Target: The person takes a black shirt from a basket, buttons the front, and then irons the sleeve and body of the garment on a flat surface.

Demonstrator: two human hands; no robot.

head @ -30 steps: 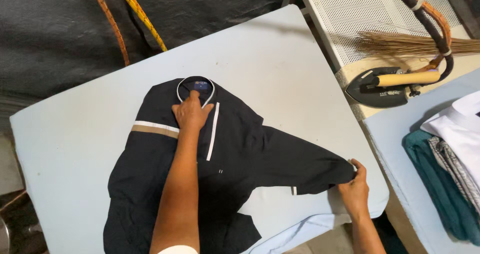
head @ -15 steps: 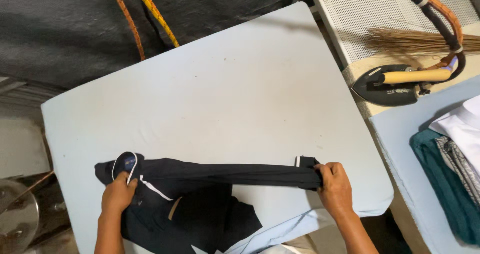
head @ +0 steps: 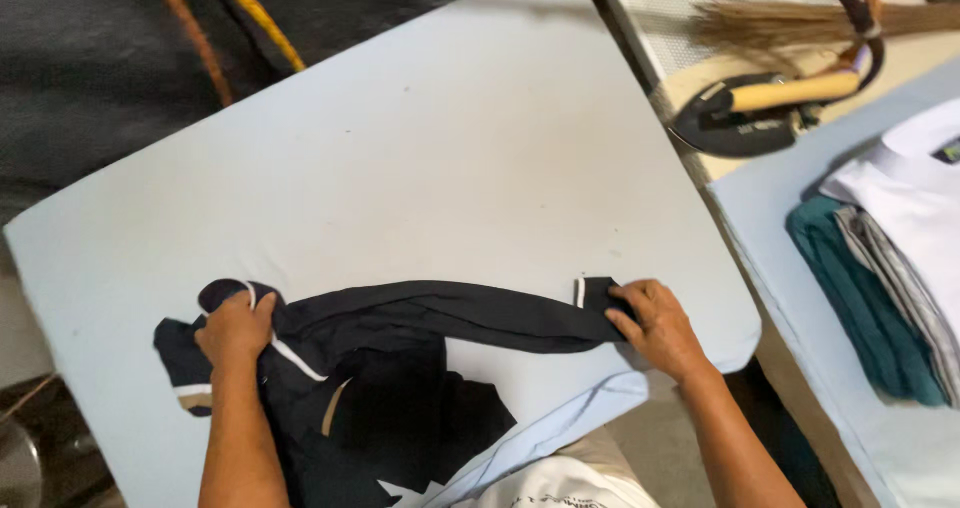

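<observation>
Padded pale-blue ironing table (head: pixel 420 168) filling most of view, second table with stacked folded clothes (head: pixel 900 258) at right, flat iron (head: pixel 750 113) and broom (head: pixel 790 18) beyond. Dark polo shirt (head: pixel 400 368) bunched at table's near edge, partly overhanging it, sleeve (head: pixel 450 318) stretched taut, long axis running left to right between both hands. Left hand (head: pixel 235 330) clenched on collar end; right hand (head: pixel 655 323) pinching white-trimmed cuff (head: pixel 590 293). Neither hand nearer: each at one end of garment
</observation>
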